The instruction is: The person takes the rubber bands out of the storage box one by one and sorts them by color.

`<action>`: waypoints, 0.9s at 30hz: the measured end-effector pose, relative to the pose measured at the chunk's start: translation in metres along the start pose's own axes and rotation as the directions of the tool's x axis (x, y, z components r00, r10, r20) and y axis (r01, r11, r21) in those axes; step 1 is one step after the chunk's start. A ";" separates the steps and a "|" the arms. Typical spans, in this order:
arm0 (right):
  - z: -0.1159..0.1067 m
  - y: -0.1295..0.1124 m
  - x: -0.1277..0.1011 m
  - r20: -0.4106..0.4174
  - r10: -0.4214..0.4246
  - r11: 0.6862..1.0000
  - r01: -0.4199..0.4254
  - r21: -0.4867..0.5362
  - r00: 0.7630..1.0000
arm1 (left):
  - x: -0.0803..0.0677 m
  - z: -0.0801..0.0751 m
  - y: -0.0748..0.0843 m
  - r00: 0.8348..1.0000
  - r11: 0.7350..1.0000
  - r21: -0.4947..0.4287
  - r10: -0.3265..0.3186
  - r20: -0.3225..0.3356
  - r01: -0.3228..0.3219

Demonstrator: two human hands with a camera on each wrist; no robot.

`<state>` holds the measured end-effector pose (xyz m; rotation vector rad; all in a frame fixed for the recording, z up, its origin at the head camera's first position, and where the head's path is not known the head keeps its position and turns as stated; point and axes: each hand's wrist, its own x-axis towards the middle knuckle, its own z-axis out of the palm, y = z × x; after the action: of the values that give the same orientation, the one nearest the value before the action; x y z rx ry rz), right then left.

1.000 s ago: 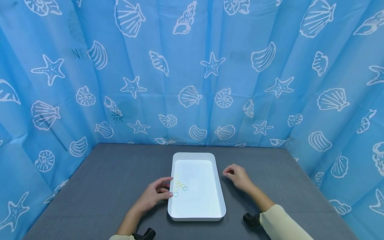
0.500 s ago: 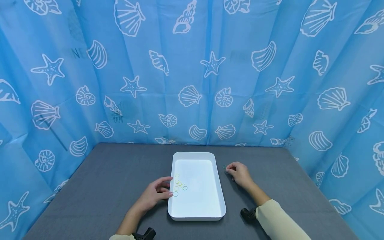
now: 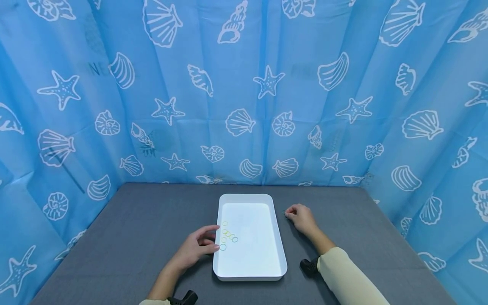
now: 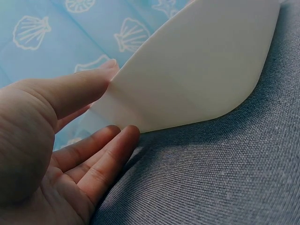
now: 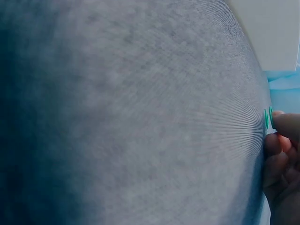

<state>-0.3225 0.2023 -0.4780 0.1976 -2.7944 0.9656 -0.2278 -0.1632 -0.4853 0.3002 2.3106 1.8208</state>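
A white rectangular tray (image 3: 256, 254) stands on the grey cloth. Several thin yellow and green rings (image 3: 228, 234) lie inside it, along the left side. My left hand (image 3: 194, 250) touches the tray's left side; in the left wrist view the thumb (image 4: 89, 89) meets the rim and fingertips rest low on the outer wall. Right of the tray, my right hand (image 3: 303, 219) has thumb and finger together low over the cloth. Two thin green rings (image 5: 266, 118) show at those fingertips in the right wrist view. One seems pinched; the other stands just beside it.
Grey cloth (image 3: 160, 212) covers the table around the tray. A blue curtain (image 3: 244, 144) with white shells and starfish hangs behind and at both sides. Black wrist straps (image 3: 310, 267) sit at the cuffs of pale sleeves (image 3: 348, 275).
My right hand has moved slightly away from me, up to the second green ring on the cloth. The left hand, the tray and the rings inside stay where they were.
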 end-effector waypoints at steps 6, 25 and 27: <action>0.001 0.000 0.002 0.017 0.028 0.999 -0.028 -0.030 0.999 | -0.001 0.001 0.000 1.000 1.000 -0.007 -0.005 -0.002 0.005; 0.001 0.000 0.003 0.003 0.040 0.999 -0.040 0.023 0.999 | -0.001 0.002 0.001 1.000 1.000 -0.003 -0.004 -0.014 0.004; 0.000 -0.001 0.002 -0.002 0.040 0.997 -0.040 0.066 0.999 | -0.002 0.002 0.001 1.000 1.000 -0.005 -0.001 -0.012 0.001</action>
<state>-0.3240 0.2009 -0.4770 0.1495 -2.7758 1.0674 -0.2257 -0.1616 -0.4843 0.2877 2.3138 1.8326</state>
